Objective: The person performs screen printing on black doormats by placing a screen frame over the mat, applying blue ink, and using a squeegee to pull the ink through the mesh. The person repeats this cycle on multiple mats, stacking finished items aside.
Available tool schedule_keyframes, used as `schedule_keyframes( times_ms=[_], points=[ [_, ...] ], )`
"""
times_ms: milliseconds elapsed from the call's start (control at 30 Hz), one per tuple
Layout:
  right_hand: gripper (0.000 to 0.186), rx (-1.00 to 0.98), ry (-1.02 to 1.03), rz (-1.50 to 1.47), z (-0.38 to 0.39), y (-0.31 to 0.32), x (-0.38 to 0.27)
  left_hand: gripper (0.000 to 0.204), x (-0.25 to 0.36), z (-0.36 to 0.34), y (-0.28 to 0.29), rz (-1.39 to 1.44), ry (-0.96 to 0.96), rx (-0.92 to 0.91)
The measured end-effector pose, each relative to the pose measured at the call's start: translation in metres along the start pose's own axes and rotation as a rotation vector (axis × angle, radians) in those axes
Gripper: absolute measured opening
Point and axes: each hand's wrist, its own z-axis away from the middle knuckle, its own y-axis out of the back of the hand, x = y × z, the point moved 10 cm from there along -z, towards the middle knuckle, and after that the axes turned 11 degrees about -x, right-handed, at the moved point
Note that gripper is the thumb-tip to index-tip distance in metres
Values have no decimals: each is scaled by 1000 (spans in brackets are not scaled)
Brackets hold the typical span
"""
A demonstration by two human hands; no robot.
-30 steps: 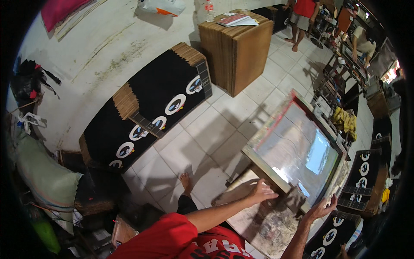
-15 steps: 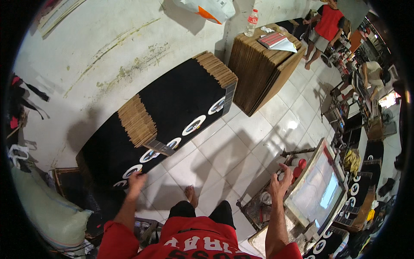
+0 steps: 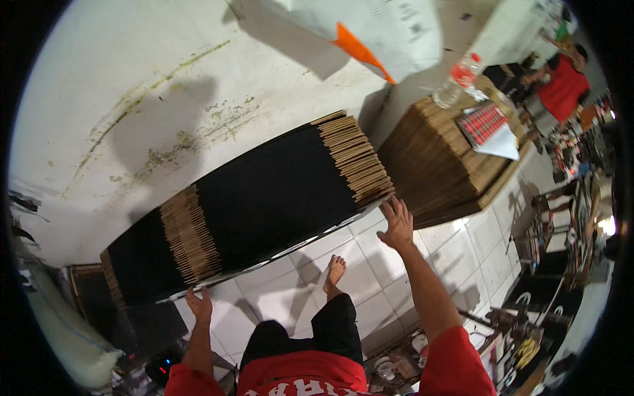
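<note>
In the head view, the one view I have, both hands have just left the framed screen they were at a second ago. Half a second ago only the left hand was by the stack of black boards; now the right is there too, so the work in hand has shifted to that stack. It stands along the wall, brown edges showing in bands.

The left hand is at its near edge, toward the left end, fingers parted. The right hand is spread at the near right corner. I see neither closed around a board; whether the fingertips press on the stack, I can't tell.

Beneath lies a white tiled floor. On the far side I see a stained white wall and a white and orange bag. To the right, a brown stack bears a clear bottle and a plaid notebook; beyond it stands a person in red. A pale sack slumps at near left.
</note>
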Motion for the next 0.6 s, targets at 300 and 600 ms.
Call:
schedule_keyframes(
  times_ms=[300, 600],
  points=[
    [90, -60, 171, 306, -99, 4, -25, 50, -1, -31, 37, -111, 164, 221],
    [89, -358, 415, 505, -158, -40, 9, 63, -24, -24, 29, 6, 279, 234]
  ],
)
